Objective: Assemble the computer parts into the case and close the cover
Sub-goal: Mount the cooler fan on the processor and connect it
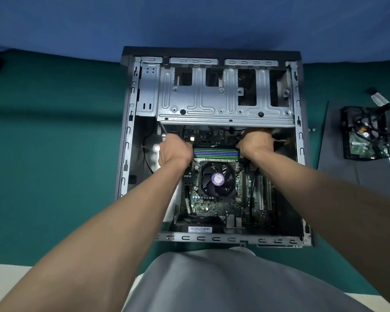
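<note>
Head view: the left hand (175, 150) pinches a limp cable (163, 128), probably best held at its stiff plug (192, 138), while the right hand (256, 144) hides its fingers under the drive cage (223, 104), grip untellable.

Wore a plain grey fabric garment (212, 287), smooth with soft folds, in the lower middle of the frame. Had a bare left forearm (122, 221) at lower left and a bare right forearm (313, 190) at right. Had a bare left hand (175, 152) and right hand (254, 143) near the centre.
</note>
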`<act>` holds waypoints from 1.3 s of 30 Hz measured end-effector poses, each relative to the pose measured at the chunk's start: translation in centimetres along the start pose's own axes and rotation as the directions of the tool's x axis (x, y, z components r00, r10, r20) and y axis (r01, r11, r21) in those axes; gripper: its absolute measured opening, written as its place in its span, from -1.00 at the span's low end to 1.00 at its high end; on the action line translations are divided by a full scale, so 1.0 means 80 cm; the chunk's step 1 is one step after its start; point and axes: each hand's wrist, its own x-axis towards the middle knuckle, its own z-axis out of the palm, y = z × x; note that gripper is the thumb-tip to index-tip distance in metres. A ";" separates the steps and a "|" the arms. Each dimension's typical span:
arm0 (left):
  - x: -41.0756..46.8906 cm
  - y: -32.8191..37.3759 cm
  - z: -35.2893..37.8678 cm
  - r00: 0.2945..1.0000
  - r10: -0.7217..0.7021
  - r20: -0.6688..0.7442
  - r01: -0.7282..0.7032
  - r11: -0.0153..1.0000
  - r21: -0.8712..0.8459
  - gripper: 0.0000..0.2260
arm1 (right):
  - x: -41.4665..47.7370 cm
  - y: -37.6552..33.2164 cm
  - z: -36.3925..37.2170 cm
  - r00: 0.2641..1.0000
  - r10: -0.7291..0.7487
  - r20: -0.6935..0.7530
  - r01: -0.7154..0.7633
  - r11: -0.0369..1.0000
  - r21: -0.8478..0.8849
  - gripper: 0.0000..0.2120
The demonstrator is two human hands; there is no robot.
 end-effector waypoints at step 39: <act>-0.172 -0.044 0.012 0.690 0.611 0.389 -0.718 0.646 0.260 -0.65 | -0.161 0.091 -0.031 0.787 -0.374 0.490 0.553 0.078 -0.829 -0.65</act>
